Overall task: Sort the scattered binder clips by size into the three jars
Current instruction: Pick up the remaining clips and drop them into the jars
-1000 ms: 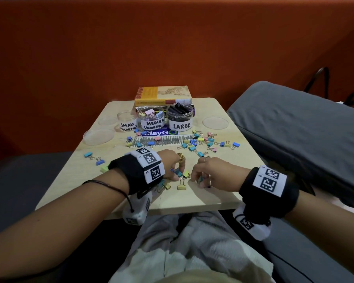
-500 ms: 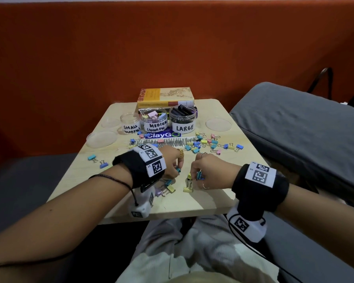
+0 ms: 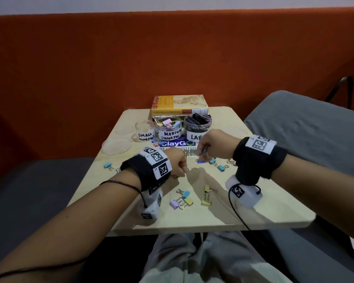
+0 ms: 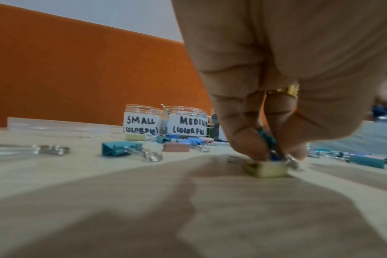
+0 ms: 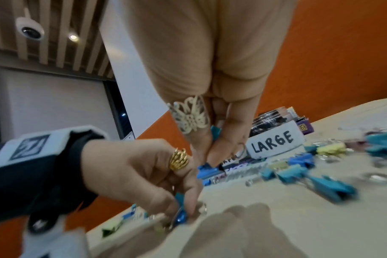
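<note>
Left hand [image 4: 276,87] pinches blue clips [image 4: 268,139] low over a yellow clip [image 4: 265,169] on the desk [image 3: 243,213]. Right hand [image 3: 214,145] pinches a teal clip [image 5: 215,131] near the large jar [image 3: 197,128]. Judging by the spread, midway: medium jar [image 3: 169,128] and large hold clips, small jar [image 3: 145,131] looks empty, and many clips [image 3: 219,165] remain loose.

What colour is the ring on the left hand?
Gold. The ring on the left hand shows best in the right wrist view.
</note>
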Tool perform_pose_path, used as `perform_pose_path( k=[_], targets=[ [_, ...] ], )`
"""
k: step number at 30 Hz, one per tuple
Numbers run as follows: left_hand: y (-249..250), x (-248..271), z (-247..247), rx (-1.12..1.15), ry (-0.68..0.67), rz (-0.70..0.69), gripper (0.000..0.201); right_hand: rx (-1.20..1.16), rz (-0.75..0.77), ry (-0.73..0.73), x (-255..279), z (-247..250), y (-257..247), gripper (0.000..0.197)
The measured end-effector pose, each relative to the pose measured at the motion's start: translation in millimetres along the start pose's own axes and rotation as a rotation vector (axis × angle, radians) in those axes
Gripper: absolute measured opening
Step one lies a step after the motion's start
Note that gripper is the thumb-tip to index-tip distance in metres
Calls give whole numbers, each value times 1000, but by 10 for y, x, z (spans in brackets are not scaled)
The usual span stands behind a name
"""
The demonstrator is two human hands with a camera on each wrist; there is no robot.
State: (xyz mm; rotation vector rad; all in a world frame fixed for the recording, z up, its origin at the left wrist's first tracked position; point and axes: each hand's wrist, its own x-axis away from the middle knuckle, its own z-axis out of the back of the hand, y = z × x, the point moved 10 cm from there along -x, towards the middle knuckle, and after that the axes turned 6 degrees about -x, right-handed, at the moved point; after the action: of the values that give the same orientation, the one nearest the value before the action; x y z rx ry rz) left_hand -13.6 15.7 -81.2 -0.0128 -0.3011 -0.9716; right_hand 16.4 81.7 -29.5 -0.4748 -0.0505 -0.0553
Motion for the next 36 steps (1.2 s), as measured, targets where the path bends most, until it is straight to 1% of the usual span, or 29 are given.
perform_pose_path(
  k=[2, 4, 6, 8, 10, 13, 16, 19, 21, 23, 25, 26, 29, 31, 33, 36],
  targets=[
    [-121, 23, 80, 17, 38, 28, 20, -37, 0, 50, -170, 97, -93, 13],
    [-255, 56, 207, 42, 89, 53, 21, -129, -12, 116, -333, 204, -177, 12],
    [-437, 108, 393, 81, 144, 79, 21, -189, -9, 204, -542, 329, -286, 11],
    [-708, 177, 626, 149, 240, 144, 20, -170, 14, 302, -780, 439, -424, 11],
    [-1080, 250, 859, 223, 348, 251, 20, -172, 29, 337, -1075, 468, -557, 12],
    [-1596, 290, 1108, 241, 452, 415, 17, -159, 4, 297, -1509, 354, -675, 13],
    [-1931, 243, 1181, 282, 512, 526, 17, -193, -14, 267, -1804, 198, -752, 14],
    [-2077, 168, 1215, 365, 607, 555, 19, -174, -15, 218, -1974, 72, -790, 20],
    [-2084, 116, 1233, 404, 666, 546, 19, -118, 1, 159, -2016, 1, -810, 25],
    [-2071, 53, 1229, 428, 704, 532, 19, -110, 16, 143, -1995, -15, -789, 29],
    [-2063, -38, 1215, 435, 711, 518, 20, -108, 41, 194, -1924, 56, -766, 31],
    [-2053, -101, 1186, 420, 681, 507, 21, -98, 54, 225, -1872, 106, -761, 30],
    [-1952, -283, 1058, 278, 507, 436, 23, -78, 100, 282, -1716, 199, -766, 27],
    [-1906, -301, 1026, 214, 464, 398, 24, -79, 127, 276, -1620, 173, -773, 27],
    [-1857, -238, 1042, 152, 466, 369, 25, -54, 152, 216, -1556, 59, -793, 27],
    [-1780, -53, 1004, 79, 435, 345, 26, 71, 171, 16, -1541, -294, -819, 26]
  ],
)
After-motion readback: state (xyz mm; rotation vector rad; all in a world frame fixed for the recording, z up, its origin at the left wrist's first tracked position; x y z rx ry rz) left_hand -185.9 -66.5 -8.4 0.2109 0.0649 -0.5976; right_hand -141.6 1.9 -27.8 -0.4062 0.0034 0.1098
